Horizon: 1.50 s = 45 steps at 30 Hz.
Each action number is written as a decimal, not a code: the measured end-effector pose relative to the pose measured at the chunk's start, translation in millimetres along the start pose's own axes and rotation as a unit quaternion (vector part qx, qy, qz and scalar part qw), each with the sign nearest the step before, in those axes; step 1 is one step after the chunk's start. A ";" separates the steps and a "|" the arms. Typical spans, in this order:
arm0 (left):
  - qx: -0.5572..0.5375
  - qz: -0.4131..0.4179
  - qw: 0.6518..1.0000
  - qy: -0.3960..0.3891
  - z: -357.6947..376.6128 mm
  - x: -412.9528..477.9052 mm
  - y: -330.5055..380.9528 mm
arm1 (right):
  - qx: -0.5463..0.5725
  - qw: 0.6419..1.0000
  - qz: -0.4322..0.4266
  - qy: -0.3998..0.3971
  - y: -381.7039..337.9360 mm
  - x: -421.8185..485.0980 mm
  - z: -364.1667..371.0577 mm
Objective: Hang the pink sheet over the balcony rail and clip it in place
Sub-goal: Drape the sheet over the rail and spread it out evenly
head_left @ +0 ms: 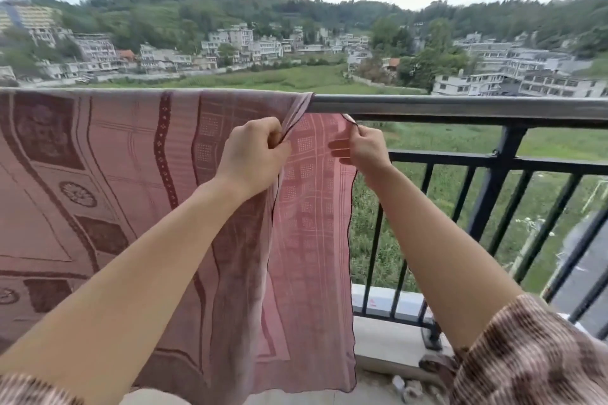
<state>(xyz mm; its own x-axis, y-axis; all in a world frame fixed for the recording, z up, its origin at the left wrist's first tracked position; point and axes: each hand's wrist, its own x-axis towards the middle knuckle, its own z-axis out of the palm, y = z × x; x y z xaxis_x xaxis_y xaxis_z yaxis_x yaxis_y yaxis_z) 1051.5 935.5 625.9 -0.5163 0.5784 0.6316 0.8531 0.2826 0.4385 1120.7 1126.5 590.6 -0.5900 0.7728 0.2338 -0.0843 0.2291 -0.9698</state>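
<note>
- Nearest, two bare forearms reached out from short patterned sleeves (pixel 526 348), brown and cream with a ribbed look.
- Both hands were closed on cloth: the left hand (pixel 253 149) pinched the gathered near edge of the pink sheet (pixel 115 174) just under the bar; the right hand (pixel 360 149) pinched the upper corner of the rear layer, which it held spread out to the right.
- Sheet was thin, soft and woven, dusty pink with darker maroon bands, squares and round medallions and a dark, wavy hem; it fell in loose folds almost to the balcony floor.
- Hanging judged largely done: the sheet lay draped over the balcony rail (pixel 460 105), covering its left stretch, the right stretch bare.
- Clipping judged outstanding: no clip or peg could be seen on rail, sheet or in either hand.
- Rail was a smooth round metal tube, greyish with a sheen, above dark square-section bars (pixel 493 187) and a pale concrete kerb.
- Beyond lay green fields, pale blocky houses (pixel 230 43), a wooded hill and cloudy sky.
</note>
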 end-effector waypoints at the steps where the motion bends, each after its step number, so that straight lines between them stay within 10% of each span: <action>1: -0.033 0.003 0.999 0.000 1.2 2.7 15.2 | 0.005 1.000 0.002 0.007 2.4 3.4 -13.3; 8: -0.238 -0.080 0.968 -0.016 87.8 -4.3 127.0 | -0.095 0.989 -0.044 -0.101 23.1 16.8 -131.1; 20: -0.370 -0.010 0.918 -0.142 187.2 12.2 339.6 | 0.042 0.998 -0.023 0.046 27.3 19.2 -350.5; 28: -0.187 0.071 0.978 -0.058 223.4 -2.3 356.7 | 0.151 0.983 0.050 -0.088 45.6 -39.9 -404.1; 36: -0.069 0.144 0.979 0.129 201.1 -0.4 347.9 | -0.065 0.987 0.030 -0.143 44.7 -70.9 -363.0; 45: 0.132 0.057 0.990 0.014 174.3 31.4 307.4 | -0.028 0.988 -0.059 -0.137 -31.7 -64.2 -412.5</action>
<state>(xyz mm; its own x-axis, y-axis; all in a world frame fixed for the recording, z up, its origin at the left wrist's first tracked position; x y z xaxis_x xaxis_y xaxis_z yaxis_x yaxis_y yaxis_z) 1310.6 1173.9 669.0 -0.4139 0.5972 0.6871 0.8941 0.4086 0.1835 1492.5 1313.8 635.1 -0.7749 0.5511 0.3096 -0.1254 0.3461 -0.9298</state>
